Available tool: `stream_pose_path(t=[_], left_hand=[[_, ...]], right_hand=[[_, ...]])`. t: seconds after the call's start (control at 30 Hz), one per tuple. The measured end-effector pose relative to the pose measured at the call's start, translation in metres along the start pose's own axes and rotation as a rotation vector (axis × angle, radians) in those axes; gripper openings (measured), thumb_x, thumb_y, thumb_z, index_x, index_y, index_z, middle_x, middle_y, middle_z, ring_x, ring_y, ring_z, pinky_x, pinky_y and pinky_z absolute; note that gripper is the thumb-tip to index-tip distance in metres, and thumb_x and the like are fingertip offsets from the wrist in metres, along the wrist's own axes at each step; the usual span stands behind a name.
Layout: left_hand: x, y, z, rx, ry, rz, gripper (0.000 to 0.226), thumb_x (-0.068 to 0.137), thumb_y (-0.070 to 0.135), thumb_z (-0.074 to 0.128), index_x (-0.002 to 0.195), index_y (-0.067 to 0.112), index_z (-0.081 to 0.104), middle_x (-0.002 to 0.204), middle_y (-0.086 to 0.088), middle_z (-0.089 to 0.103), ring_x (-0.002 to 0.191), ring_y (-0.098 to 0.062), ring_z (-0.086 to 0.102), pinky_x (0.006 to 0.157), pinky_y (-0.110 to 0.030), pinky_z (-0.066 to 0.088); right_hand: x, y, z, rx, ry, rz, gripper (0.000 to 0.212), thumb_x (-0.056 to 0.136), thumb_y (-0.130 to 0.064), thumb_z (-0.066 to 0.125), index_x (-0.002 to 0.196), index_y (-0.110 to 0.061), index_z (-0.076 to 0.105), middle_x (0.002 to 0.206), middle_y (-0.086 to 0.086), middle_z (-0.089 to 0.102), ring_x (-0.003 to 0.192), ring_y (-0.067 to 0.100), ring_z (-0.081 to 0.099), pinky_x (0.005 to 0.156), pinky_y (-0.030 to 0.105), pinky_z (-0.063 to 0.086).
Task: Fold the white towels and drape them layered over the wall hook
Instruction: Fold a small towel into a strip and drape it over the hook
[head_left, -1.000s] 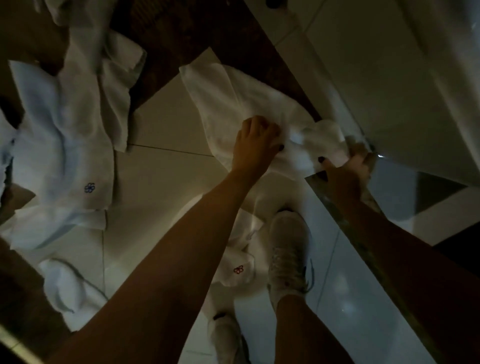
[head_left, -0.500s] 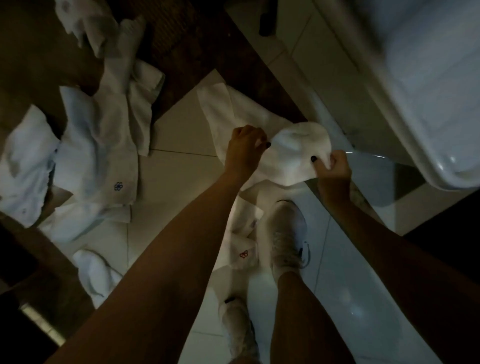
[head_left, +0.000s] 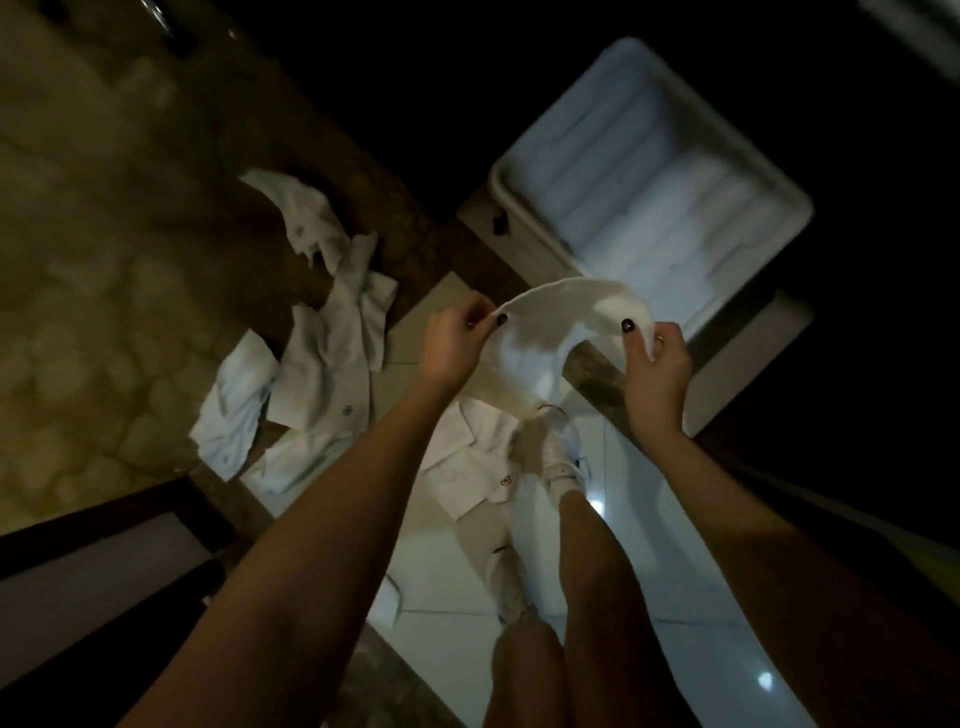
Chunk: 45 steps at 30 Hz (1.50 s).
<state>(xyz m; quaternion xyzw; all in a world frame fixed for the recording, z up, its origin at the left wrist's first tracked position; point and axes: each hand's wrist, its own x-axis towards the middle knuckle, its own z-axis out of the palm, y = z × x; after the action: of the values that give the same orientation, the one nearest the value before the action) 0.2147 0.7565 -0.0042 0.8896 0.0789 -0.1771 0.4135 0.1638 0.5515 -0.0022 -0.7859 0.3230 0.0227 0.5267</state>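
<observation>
I hold a white towel up in the air by its top edge, and it hangs down towards my feet. My left hand pinches the left corner and my right hand pinches the right corner. Several more white towels lie crumpled on the floor to the left. Another towel with a small red mark lies by my shoe. No wall hook is in view.
A white plastic bin stands at the upper right, beyond my hands. My legs and white shoes stand on the glossy tiled floor. A dark frame runs along the lower left. The room is dim.
Both hands have lifted the towel from the floor up into the air and spread apart along its edge. The view has risen, and the bin now shows whole.
</observation>
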Motion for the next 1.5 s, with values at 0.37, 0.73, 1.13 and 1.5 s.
stream_pose_path(t=[0.37, 0.73, 1.13, 1.5], left_hand=[[-0.142, 0.218, -0.107, -0.472, 0.185, 0.003, 0.01, 0.092, 0.014, 0.064, 0.083, 0.008, 0.066, 0.074, 0.0, 0.062, 0.064, -0.006, 0.055, 0.062, -0.023, 0.046], [-0.213, 0.356, -0.148, -0.846, 0.06, 0.13, 0.034, 0.093, 0.002, 0.056, 0.116, 0.027, 0.059, 0.089, -0.012, 0.062, 0.076, -0.015, 0.062, 0.062, -0.021, 0.052], [-0.239, 0.445, -0.145, -1.131, -0.225, 0.104, 0.019, 0.098, 0.005, 0.05, 0.106, 0.005, 0.067, 0.094, -0.014, 0.07, 0.092, -0.023, 0.07, 0.073, -0.024, 0.055], [-0.238, 0.427, -0.186, -0.448, -0.523, 0.568, 0.033, 0.093, -0.001, 0.054, 0.097, 0.029, 0.068, 0.097, 0.007, 0.069, 0.096, -0.011, 0.064, 0.079, -0.016, 0.049]], right_hand=[[-0.118, -0.192, -0.143, 0.178, 0.088, -0.264, 0.033, 0.093, 0.001, 0.052, 0.099, -0.029, 0.065, 0.1, -0.009, 0.065, 0.097, 0.01, 0.062, 0.084, 0.024, 0.051], [-0.176, -0.302, -0.22, 0.245, -0.081, -0.411, 0.043, 0.089, 0.013, 0.053, 0.085, -0.026, 0.069, 0.095, -0.01, 0.064, 0.09, 0.002, 0.063, 0.08, 0.016, 0.049], [-0.196, -0.353, -0.302, 0.206, 0.014, -0.417, 0.024, 0.087, -0.007, 0.071, 0.11, -0.014, 0.071, 0.108, -0.004, 0.057, 0.104, 0.017, 0.062, 0.09, 0.037, 0.053], [-0.255, -0.359, -0.3, 0.134, 0.441, -0.409, 0.02, 0.093, -0.005, 0.062, 0.091, -0.023, 0.071, 0.098, -0.006, 0.064, 0.091, 0.0, 0.062, 0.079, 0.015, 0.049]])
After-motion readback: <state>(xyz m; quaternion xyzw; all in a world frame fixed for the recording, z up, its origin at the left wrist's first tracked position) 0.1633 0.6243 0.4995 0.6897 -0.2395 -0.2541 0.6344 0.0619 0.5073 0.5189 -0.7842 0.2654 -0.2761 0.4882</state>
